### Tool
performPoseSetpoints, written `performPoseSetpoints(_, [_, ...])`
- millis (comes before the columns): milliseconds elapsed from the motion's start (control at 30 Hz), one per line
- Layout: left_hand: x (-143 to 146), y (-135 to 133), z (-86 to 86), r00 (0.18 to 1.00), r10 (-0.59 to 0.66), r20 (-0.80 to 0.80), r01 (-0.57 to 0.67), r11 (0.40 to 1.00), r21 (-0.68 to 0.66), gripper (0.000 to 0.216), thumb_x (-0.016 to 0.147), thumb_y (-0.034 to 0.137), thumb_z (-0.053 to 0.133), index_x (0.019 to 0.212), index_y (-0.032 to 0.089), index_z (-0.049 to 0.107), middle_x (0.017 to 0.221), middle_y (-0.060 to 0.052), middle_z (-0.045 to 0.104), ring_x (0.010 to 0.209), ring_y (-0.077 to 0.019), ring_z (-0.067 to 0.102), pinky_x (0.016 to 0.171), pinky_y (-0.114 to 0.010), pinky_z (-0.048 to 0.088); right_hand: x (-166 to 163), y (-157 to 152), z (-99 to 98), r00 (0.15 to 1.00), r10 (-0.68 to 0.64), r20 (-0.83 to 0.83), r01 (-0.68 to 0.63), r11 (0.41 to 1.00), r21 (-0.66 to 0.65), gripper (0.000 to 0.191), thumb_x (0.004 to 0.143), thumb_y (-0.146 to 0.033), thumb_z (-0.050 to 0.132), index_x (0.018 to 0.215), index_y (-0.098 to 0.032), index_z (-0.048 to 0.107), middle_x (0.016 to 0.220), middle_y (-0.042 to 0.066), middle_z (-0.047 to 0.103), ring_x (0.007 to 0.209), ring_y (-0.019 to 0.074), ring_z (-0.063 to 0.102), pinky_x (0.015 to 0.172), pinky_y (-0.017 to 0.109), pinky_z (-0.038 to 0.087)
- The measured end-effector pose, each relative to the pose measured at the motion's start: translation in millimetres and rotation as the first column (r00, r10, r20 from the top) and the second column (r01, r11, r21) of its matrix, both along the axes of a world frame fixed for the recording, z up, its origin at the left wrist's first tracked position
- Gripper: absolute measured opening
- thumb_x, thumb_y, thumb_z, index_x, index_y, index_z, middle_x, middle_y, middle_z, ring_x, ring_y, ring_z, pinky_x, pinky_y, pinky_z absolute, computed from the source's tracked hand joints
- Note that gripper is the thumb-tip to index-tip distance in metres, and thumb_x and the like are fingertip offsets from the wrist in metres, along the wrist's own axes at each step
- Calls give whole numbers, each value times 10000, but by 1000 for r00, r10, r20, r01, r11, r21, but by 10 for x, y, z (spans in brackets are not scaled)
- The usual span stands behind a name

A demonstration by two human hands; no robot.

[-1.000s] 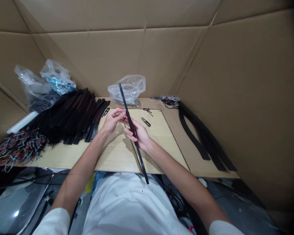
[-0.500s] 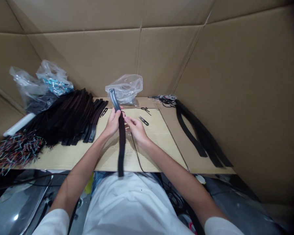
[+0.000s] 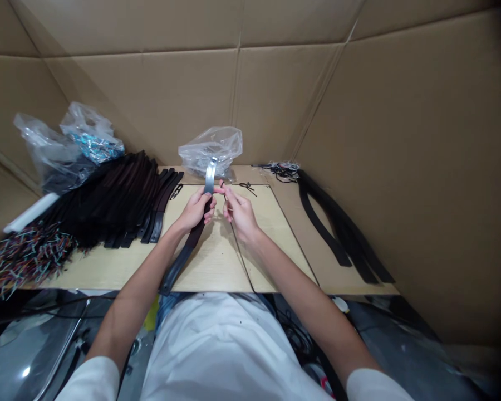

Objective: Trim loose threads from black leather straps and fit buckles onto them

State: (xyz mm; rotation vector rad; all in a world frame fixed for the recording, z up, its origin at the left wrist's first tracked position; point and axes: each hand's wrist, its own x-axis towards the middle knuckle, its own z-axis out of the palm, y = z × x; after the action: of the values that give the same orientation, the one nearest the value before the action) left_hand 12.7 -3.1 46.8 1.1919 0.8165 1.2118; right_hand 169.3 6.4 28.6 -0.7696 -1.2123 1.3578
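My left hand (image 3: 197, 208) is closed round a long black strap (image 3: 182, 255) near its upper end; the strap runs down-left under my forearm to the table's front edge, and its top tip (image 3: 210, 174) sticks up, catching light. My right hand (image 3: 239, 210) is just to the right of it, fingers pinched on a thin black cord (image 3: 237, 245) close to the strap's top. The cord trails down across the light wooden table (image 3: 209, 267) toward my lap.
A big pile of dark straps (image 3: 112, 200) lies at left, with coloured cords (image 3: 23, 253) in front and plastic bags (image 3: 67, 142) behind. A clear bag (image 3: 211, 147) sits at the back centre, small clips (image 3: 247, 186) nearby, several black straps (image 3: 338, 228) at right. Cardboard walls surround the table.
The strap has swung from lying along my right hand to my left hand's grip, its lower end now pointing down-left. My right hand let go of it and rose to pinch the cord.
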Motion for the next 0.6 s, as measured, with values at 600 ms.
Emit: performPoseSetpoints(600, [48, -3, -120, 958, -96, -270, 114, 992, 51, 387, 913, 480, 822, 999, 186, 585, 609, 72, 556, 506, -86, 527, 506, -212, 500, -21, 98, -139, 565, -560, 606, 105, 777, 621, 295, 1156, -324, 370, 969, -232, 578, 875, 74, 685, 747, 234, 587, 717, 330, 364])
